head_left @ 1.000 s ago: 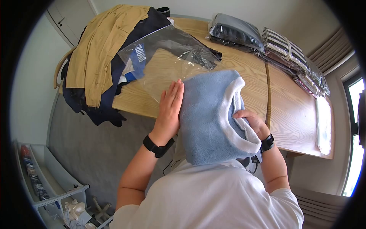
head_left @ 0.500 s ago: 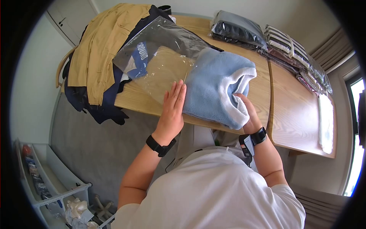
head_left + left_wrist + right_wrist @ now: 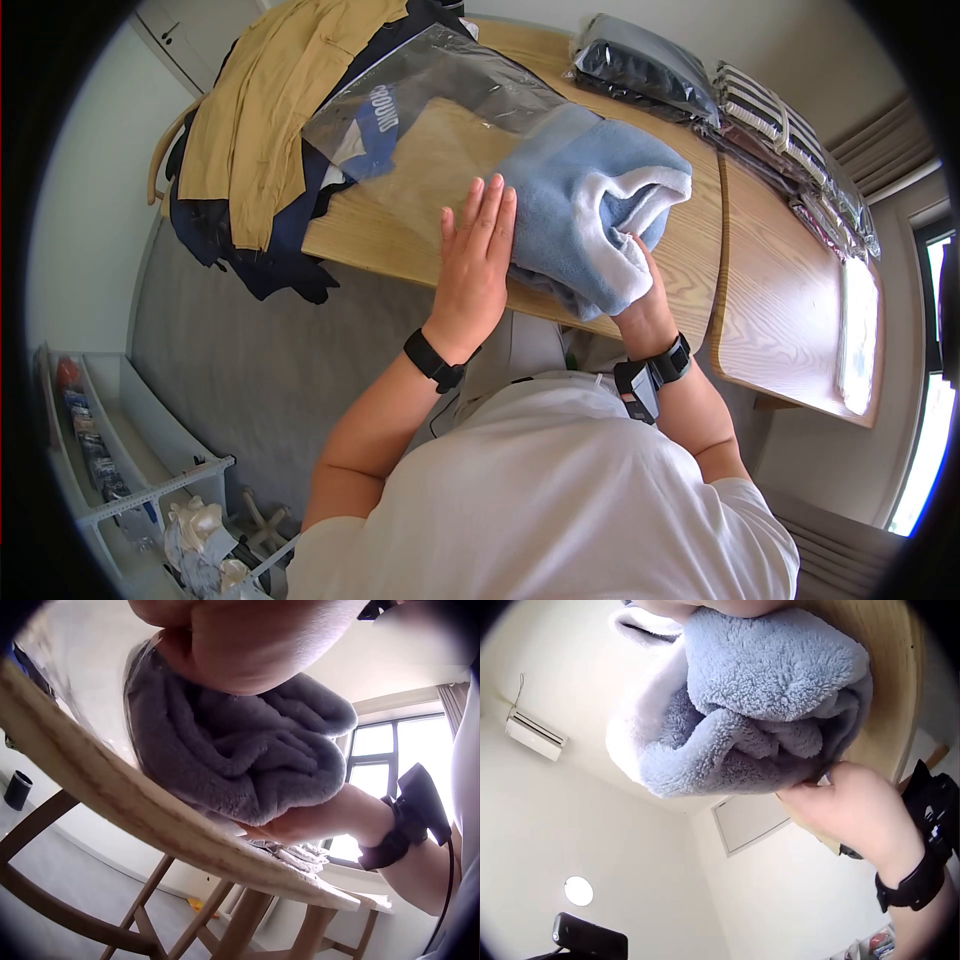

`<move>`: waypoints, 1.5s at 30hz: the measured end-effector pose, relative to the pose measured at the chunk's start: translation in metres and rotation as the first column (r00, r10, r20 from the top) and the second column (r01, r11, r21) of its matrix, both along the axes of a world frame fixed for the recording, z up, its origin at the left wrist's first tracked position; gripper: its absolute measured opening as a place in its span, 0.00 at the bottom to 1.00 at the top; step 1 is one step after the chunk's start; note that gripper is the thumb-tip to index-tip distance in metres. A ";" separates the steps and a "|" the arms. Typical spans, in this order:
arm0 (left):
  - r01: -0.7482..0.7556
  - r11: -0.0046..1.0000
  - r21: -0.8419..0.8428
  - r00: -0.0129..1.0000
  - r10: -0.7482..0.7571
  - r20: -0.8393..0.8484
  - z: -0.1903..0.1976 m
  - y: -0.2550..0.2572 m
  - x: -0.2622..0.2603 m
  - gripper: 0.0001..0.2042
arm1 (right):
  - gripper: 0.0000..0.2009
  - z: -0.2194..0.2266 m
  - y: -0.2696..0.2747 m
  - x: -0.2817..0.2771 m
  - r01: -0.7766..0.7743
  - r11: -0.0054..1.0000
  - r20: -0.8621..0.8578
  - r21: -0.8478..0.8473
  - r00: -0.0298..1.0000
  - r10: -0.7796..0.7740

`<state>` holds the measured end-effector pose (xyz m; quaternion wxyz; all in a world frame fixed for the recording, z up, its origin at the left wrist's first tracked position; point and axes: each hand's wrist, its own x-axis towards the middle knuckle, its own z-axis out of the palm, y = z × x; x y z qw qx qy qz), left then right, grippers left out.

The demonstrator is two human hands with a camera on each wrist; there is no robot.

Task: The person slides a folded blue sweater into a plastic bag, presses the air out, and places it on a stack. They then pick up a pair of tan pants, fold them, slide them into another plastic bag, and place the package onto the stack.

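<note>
A folded light-blue fleece garment [image 3: 560, 195] with a white-trimmed neckline lies at the table's near edge, its neckline facing right. Its far-left end overlaps the mouth of a clear plastic bag [image 3: 440, 80], and in the left wrist view clear film wraps the fleece's [image 3: 217, 765] edge. My left hand [image 3: 474, 268] rests with straight fingers along the garment's left side, over the film. My right hand [image 3: 645, 308] grips the folded layers at the neckline, its fingertips partly hidden by the white trim. Soft folded layers show in the right wrist view.
Tan trousers [image 3: 260, 120] and dark clothes are heaped at the table's left end. Bagged folded clothes [image 3: 645, 70] and a striped bundle [image 3: 765, 112] line the back right. A seam crosses the wooden table [image 3: 780, 300]. A grey bin [image 3: 150, 430] stands lower left.
The garment has moved forward, away from my body, onto the table and against the bag, both hands travelling with it. My right hand keeps its hold at the neckline.
</note>
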<state>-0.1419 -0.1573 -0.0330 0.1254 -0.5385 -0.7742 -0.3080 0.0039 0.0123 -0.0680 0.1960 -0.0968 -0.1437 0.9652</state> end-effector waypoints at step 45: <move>-0.089 0.987 0.132 0.995 0.082 0.056 -0.022 -0.022 -0.019 0.15 | 0.55 0.117 -0.027 -0.038 -0.238 -0.909 0.015 0.342 0.969 -0.248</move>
